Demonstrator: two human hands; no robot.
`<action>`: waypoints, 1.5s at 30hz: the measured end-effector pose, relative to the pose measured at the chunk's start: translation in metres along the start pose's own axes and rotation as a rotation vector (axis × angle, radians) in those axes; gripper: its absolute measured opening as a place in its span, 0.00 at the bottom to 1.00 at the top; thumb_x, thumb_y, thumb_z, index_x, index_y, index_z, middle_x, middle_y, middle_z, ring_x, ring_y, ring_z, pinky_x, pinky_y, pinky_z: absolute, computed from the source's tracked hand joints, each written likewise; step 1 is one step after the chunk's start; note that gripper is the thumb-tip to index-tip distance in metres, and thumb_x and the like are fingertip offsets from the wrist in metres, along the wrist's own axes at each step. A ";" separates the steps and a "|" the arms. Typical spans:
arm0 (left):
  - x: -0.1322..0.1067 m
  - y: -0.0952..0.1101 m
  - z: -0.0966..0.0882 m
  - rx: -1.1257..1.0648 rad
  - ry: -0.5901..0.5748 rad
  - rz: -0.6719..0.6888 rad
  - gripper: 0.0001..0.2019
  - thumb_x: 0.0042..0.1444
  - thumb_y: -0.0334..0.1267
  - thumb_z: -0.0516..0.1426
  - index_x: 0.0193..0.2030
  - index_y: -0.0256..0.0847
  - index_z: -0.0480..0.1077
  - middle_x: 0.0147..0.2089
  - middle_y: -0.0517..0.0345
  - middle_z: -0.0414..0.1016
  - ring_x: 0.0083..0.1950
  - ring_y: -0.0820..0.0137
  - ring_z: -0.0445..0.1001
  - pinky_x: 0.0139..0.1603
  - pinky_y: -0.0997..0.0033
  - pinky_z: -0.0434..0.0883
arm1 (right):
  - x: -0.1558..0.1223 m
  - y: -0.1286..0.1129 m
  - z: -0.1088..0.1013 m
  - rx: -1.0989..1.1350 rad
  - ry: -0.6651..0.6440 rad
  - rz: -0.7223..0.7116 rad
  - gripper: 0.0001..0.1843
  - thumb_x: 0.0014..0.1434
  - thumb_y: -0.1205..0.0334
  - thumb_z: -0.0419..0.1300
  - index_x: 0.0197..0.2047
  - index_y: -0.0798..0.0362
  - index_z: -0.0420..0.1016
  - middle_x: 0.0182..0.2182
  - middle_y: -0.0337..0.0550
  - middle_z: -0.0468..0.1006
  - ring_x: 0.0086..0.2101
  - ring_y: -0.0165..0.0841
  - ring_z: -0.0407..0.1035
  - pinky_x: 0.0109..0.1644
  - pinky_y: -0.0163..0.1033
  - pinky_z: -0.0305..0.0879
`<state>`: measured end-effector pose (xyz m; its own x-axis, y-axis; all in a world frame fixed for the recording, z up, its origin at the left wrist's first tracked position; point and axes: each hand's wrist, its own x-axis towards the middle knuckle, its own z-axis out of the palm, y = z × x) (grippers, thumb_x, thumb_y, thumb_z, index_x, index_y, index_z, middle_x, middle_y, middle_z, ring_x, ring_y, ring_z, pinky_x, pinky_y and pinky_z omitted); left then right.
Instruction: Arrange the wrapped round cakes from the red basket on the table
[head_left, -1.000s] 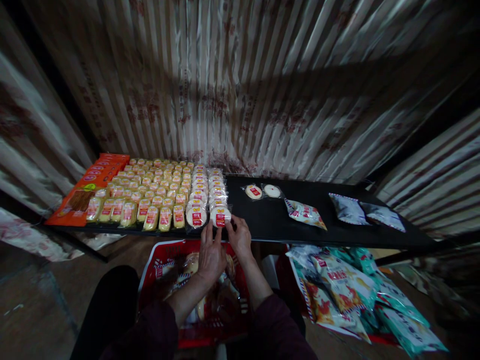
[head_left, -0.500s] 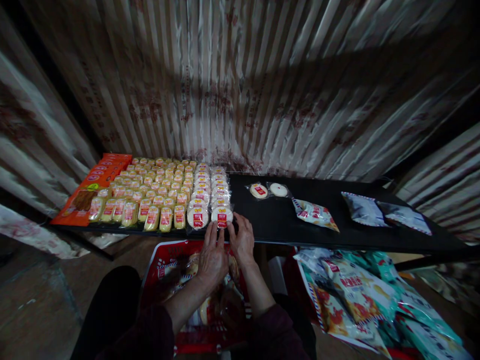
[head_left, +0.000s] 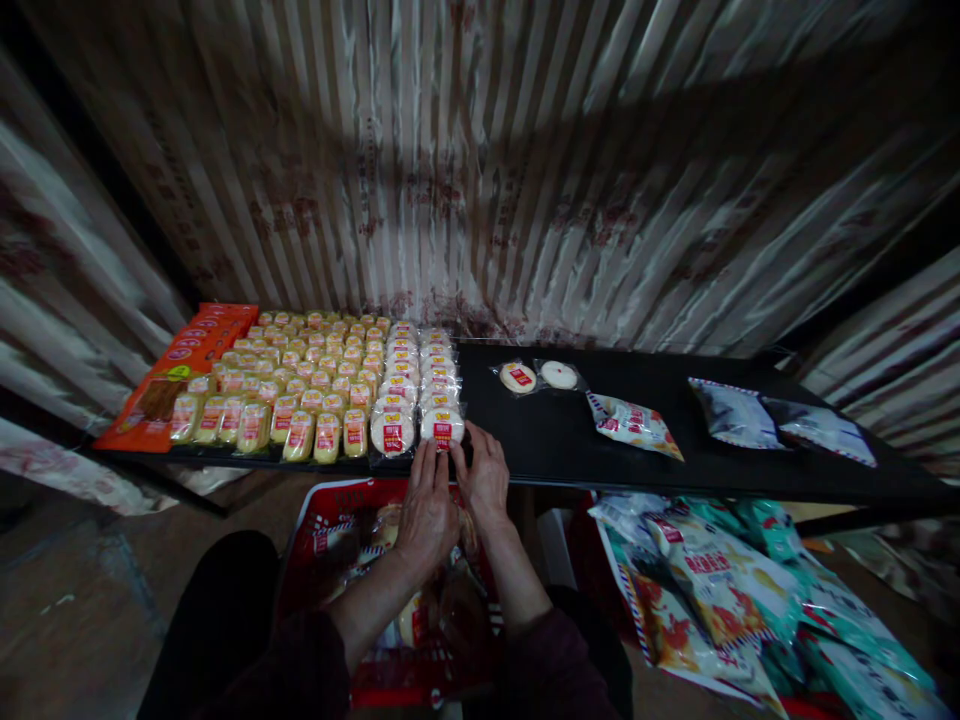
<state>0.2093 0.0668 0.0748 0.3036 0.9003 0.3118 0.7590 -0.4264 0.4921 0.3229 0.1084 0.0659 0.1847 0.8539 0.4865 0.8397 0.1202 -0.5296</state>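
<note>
At the front end of a column of clear-wrapped round white pastries, a single round wrapped pastry (head_left: pixel 442 424) with a red and yellow label faces me. My left hand (head_left: pixel 429 512) has its fingers close together on the packet's lower edge. Fingers of my right hand (head_left: pixel 484 478) take the same packet at its lower right corner, the thumb partly hidden. Just left stands a matching column of round pastries (head_left: pixel 393 430). Beyond it are rows of small yellow wrapped cakes (head_left: pixel 298 435).
An orange bag (head_left: pixel 169 385) lies at the left end of the black shelf (head_left: pixel 525 440). Two round pastries (head_left: pixel 517 377) and several snack bags (head_left: pixel 636 427) lie to the right. Below are a red basket (head_left: pixel 319 510) of packets and a heap of snack bags (head_left: pixel 720 580).
The view has shifted slightly. Both hands stay at the front round pastry, with hardly any movement of fingers or packet.
</note>
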 end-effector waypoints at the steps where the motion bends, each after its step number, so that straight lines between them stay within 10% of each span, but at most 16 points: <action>1: 0.000 0.000 0.000 0.001 0.001 -0.001 0.31 0.50 0.23 0.47 0.64 0.22 0.55 0.70 0.34 0.48 0.73 0.55 0.39 0.68 0.47 0.55 | 0.000 0.000 0.001 -0.002 0.002 0.004 0.23 0.64 0.53 0.48 0.55 0.59 0.69 0.49 0.56 0.74 0.47 0.42 0.66 0.52 0.48 0.65; 45: -0.006 0.002 -0.001 0.053 0.009 -0.004 0.27 0.52 0.25 0.49 0.61 0.26 0.61 0.71 0.35 0.46 0.73 0.54 0.39 0.67 0.48 0.58 | 0.006 -0.003 0.006 -0.045 0.013 0.018 0.22 0.64 0.54 0.48 0.55 0.56 0.68 0.47 0.53 0.73 0.46 0.42 0.65 0.51 0.48 0.64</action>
<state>0.2084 0.0609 0.0744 0.2950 0.9012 0.3175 0.7900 -0.4170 0.4495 0.3182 0.1163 0.0663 0.2068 0.8489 0.4864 0.8584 0.0811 -0.5066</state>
